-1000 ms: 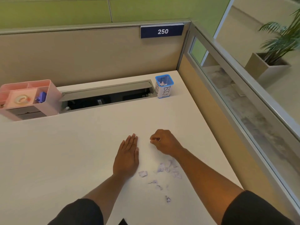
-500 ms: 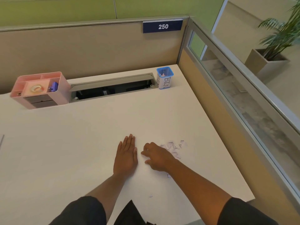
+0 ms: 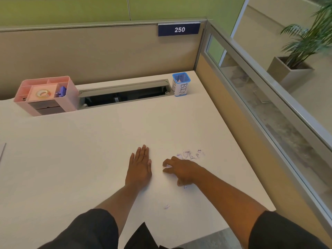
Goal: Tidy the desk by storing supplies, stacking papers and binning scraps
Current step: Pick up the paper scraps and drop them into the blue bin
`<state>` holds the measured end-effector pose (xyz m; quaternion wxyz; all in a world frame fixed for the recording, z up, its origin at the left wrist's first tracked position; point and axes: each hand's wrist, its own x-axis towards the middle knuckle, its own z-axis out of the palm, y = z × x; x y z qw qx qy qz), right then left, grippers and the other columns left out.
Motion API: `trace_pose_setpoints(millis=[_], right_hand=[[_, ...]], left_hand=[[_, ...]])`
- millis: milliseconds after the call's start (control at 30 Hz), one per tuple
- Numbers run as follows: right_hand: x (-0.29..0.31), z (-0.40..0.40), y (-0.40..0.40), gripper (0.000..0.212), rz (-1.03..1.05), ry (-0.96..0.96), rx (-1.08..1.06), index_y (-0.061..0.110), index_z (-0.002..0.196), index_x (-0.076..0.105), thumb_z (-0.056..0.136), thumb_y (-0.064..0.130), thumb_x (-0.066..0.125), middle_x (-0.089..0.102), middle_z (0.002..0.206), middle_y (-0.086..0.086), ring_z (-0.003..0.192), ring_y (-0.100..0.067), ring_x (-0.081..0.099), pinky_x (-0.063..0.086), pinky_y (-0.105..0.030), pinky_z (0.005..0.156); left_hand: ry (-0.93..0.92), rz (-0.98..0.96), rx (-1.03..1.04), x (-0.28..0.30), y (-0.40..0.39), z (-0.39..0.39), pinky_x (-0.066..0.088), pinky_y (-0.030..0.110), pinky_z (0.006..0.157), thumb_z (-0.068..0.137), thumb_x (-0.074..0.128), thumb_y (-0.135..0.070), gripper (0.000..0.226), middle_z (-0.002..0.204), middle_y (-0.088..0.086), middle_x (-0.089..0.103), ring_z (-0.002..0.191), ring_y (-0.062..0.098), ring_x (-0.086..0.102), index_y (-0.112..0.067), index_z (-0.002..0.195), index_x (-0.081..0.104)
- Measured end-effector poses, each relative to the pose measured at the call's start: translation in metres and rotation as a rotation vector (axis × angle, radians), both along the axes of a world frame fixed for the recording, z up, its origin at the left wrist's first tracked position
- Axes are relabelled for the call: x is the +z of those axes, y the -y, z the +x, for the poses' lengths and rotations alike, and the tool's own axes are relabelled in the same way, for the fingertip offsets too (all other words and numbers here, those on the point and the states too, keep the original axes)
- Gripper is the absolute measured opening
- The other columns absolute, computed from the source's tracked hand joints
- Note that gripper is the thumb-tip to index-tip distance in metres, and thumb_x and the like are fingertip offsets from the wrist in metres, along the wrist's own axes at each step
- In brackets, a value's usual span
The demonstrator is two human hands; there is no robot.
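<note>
Several small torn paper scraps [image 3: 190,154] with blue marks lie in a cluster on the white desk [image 3: 89,150]. My right hand [image 3: 181,170] rests just in front of them, fingers spread and bent, fingertips on the desk, holding nothing I can see. A scrap [image 3: 185,186] peeks out under its heel and another scrap [image 3: 166,206] lies nearer me. My left hand [image 3: 140,166] presses flat on the desk, to the left of the right hand. A blue-rimmed cup labelled BIN [image 3: 181,84] stands at the back right with scraps inside.
A pink organiser [image 3: 46,95] holding a tape roll and blue clips stands at the back left. An open cable slot [image 3: 124,95] runs between it and the bin. A sheet's edge [image 3: 2,151] shows at the far left. Partition walls close the back and right.
My right hand has opened from a fist and drawn back toward me, so the scrap cluster now lies beyond it. The left hand stays flat.
</note>
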<state>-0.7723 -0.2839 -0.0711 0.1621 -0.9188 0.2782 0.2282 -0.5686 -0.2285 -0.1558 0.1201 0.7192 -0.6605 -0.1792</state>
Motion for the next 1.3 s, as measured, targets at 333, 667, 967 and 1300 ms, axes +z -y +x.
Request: trace_pose_setpoints(millis=[333,667,967,1300], right_hand=[[-0.012,0.004,-0.01,0.024,0.103,0.232,-0.341,0.003,0.108,0.06,0.085,0.001,0.059,0.046,0.117,-0.011,0.1,-0.031,0.055,0.049,-0.042,0.078],[-0.014,0.016,-0.012,0.013,0.117,0.251,-0.38,0.016,0.086,0.048,0.088,0.017,0.061,0.048,0.1,-0.004,0.086,-0.021,0.05,0.043,-0.037,0.07],[-0.025,0.021,-0.004,0.028,-0.033,0.214,-0.277,0.01,0.101,0.072,0.09,0.005,0.047,0.057,0.104,-0.008,0.098,-0.026,0.056,0.043,-0.034,0.073],[-0.015,0.031,0.046,0.025,-0.075,0.374,-0.559,0.023,0.102,0.075,0.091,0.017,0.054,0.066,0.098,-0.001,0.103,-0.018,0.052,0.038,-0.026,0.072]], left_hand=[[0.018,0.04,-0.014,0.0,0.002,0.001,-0.006,0.036,0.125,0.108,0.018,-0.028,0.056,0.168,-0.002,-0.005,0.155,0.015,-0.008,-0.015,0.16,-0.001],[0.037,0.028,-0.027,-0.005,0.003,0.004,-0.006,0.036,0.125,0.108,0.018,-0.029,0.056,0.168,-0.003,-0.005,0.155,0.015,-0.008,-0.016,0.16,0.0],[0.029,0.0,-0.018,-0.006,0.002,0.003,-0.006,0.034,0.125,0.108,0.02,-0.029,0.056,0.168,-0.004,-0.001,0.154,0.013,-0.005,-0.016,0.16,0.004],[0.002,0.0,-0.052,-0.002,0.023,0.008,-0.009,0.032,0.124,0.107,0.022,-0.028,0.055,0.166,-0.004,-0.002,0.155,0.014,-0.005,-0.015,0.16,0.01]])
